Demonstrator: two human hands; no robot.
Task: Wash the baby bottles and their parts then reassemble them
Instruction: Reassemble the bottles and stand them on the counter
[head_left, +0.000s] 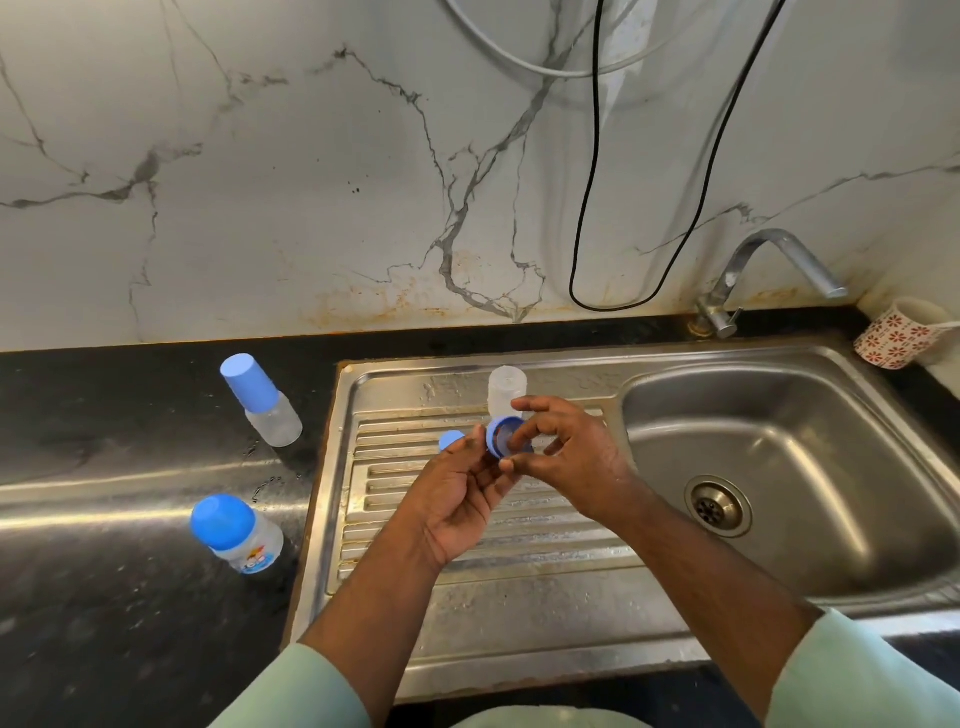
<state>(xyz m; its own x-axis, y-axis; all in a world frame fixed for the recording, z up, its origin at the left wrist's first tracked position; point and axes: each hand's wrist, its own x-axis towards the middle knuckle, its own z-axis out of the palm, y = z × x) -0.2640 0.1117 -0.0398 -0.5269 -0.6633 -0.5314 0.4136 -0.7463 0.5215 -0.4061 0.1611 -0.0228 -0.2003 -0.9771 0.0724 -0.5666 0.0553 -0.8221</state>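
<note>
Bottles come first on the left: 2 clear plastic baby bottles with blue caps stand assembled on the black stone counter (104, 623), the taller slim one (262, 400) farther back and the shorter wide one with a printed label (236, 535) nearer, well apart from the work. Right of them, over the ribbed steel drainboard (519, 582), the left hand (462, 499) curls its fingers round the lower edge of a blue plastic screw collar (501, 436) and holds it tilted, its open side turned toward the camera. A small blue piece (451, 440), partly hidden by that hand, lies on the drainboard just beside it; what it is cannot be made out. The right hand (566, 452) pinches the collar from the other side, one fingertip reaching into its opening, where a translucent teat seems to sit, though that is hard to confirm. Behind the hands a clear, capless bottle body (507, 391) stands upright on the drainboard. The step looks like reassembly of bottle 3: seating the teat in the collar. Next, the collar would need to go squarely onto the bottle body's neck and be screwed down. Farther right are the steel sink basin (779, 467), the chrome tap (769, 270) with no water running, and a white mug with red flowers (901, 332) at the corner; nothing blocks the way.
</note>
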